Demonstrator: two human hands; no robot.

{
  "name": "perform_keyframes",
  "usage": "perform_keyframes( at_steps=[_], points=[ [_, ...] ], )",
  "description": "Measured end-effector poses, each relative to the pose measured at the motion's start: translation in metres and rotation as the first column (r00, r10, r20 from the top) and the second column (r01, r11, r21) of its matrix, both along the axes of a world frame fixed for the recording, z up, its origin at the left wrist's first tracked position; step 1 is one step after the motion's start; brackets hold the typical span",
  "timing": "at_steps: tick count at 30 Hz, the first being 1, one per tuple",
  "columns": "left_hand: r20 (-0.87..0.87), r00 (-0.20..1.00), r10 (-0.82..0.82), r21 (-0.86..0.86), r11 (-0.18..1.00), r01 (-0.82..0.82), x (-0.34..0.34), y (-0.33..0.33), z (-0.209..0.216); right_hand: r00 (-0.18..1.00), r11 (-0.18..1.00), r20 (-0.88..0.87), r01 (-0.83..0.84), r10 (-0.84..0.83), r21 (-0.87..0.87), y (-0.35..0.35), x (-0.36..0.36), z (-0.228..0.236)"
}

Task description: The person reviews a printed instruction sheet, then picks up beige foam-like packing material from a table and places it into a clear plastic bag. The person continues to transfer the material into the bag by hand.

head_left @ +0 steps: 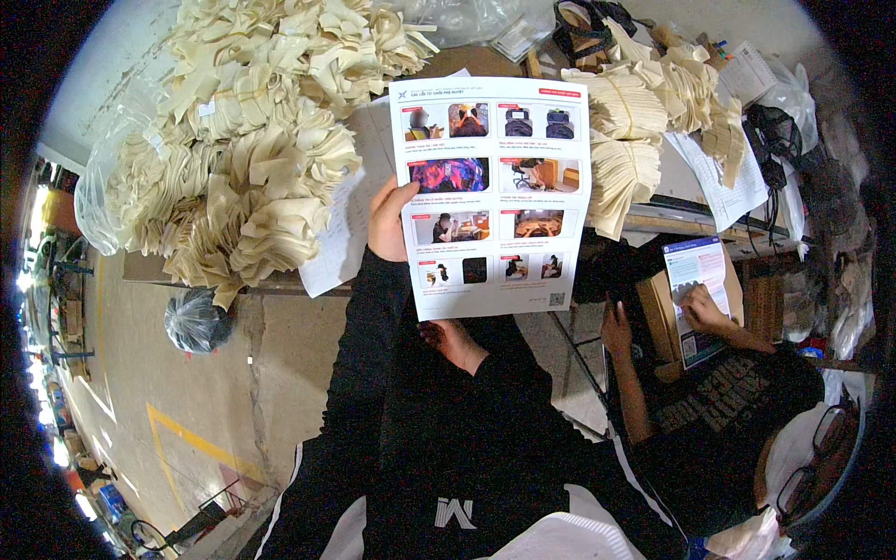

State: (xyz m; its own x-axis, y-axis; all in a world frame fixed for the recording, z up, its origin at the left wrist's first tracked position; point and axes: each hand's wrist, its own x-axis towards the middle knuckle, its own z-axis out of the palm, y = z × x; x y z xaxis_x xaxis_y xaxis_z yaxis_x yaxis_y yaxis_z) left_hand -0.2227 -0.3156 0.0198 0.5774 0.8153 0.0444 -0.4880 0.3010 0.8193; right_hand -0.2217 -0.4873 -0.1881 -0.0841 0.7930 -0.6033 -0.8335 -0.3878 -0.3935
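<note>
My left hand [387, 221] is closed on the left edge of a printed sheet [495, 201], the thumb lying over its front. The sheet is held upright, with rows of small photos, short text and a square code at the bottom corner. Just below its lower edge, my right hand [455, 343] rests near my lap against my dark clothing. Its fingertips are in shadow and partly covered, so I cannot make out their pose or anything in them.
Bundles of cream fabric strips [252, 140] are piled at the far left, with more bundles [623, 131] behind the sheet. To the right, a person [719, 411] in dark clothing holds another printed sheet [695, 280]. A tied plastic bag [196, 320] is at the left.
</note>
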Motion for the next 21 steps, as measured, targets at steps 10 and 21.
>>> perform_keyframes(
  at_steps=[10, 21],
  points=[
    [-0.027, 0.999, 0.035, 0.041, 0.999, -0.034, 0.004, 0.007, -0.004, 0.972, 0.992, 0.231, 0.000, -0.030, 0.127, 0.000, -0.002, -0.049],
    [0.089, 0.996, 0.026, -0.060, 0.998, -0.021, 0.009, 0.008, -0.001, 0.996, 0.998, 0.078, 0.027, -0.031, 0.050, 0.004, 0.005, 0.007]
  ],
)
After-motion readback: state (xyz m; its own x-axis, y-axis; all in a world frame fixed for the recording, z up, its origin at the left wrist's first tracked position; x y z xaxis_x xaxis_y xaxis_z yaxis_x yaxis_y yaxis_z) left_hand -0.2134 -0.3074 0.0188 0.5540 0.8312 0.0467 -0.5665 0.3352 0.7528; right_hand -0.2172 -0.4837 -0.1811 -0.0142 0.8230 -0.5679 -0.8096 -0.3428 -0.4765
